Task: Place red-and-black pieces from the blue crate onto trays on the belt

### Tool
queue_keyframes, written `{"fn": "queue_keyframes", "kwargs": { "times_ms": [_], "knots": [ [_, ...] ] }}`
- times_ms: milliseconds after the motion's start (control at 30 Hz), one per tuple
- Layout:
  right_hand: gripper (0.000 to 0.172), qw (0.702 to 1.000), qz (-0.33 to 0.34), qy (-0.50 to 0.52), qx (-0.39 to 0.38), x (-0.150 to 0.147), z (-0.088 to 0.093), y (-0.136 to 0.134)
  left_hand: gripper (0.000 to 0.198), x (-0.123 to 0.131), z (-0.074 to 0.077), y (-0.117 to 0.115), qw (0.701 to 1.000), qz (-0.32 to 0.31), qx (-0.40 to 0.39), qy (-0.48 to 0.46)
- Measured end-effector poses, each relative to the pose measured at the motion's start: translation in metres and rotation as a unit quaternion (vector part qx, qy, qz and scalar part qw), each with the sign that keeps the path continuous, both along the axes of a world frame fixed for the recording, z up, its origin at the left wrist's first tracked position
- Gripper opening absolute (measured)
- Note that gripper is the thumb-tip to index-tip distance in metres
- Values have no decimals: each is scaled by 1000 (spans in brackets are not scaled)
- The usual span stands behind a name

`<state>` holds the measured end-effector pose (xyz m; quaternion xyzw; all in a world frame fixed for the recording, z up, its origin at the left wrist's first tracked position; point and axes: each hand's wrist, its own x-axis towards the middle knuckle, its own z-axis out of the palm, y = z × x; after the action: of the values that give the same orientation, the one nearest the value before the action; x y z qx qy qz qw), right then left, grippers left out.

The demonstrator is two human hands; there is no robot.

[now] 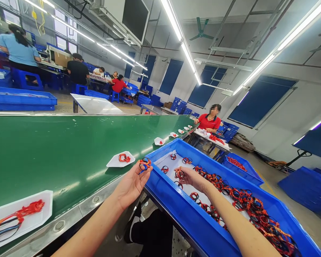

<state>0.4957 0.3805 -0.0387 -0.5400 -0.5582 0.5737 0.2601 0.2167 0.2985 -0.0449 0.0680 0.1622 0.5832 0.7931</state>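
My left hand (132,184) is closed on a coiled orange and black band (145,164), held over the gap between the green belt (77,142) and the blue bin. My right hand (191,177) pinches another orange and black band (179,174) above the white lining of the blue bin (173,200). Many similar coils (238,196) lie heaped toward the bin's right side. Just left of my left hand, a white tray (112,162) on the belt holds a band with a red piece. A nearer white tray (46,214) at lower left holds a similar set.
Several small white trays, one of them a tray (157,141), run along the belt's far part. A person in red (209,123) sits at the belt's right edge. Beyond my bin stands a blue bin (253,175) of red pieces. More people sit at the back left.
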Motion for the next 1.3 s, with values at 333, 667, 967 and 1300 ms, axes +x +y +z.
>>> {"fn": "queue_keyframes", "kwargs": {
  "times_ms": [333,667,967,1300],
  "knots": [
    [36,999,-1,-32,-32,1,-5,-1,17,0,-4,-1,996,16,46,73],
    [36,997,18,-68,-24,0,-8,-1,59,-6,3,-14,759,343,243,498],
    [38,996,29,-86,-10,-3,-5,-4,51,-18,-12,3,473,411,328,707],
    [37,995,25,-98,10,-8,3,-6,61,-14,7,49,401,449,298,741]
  ]
}}
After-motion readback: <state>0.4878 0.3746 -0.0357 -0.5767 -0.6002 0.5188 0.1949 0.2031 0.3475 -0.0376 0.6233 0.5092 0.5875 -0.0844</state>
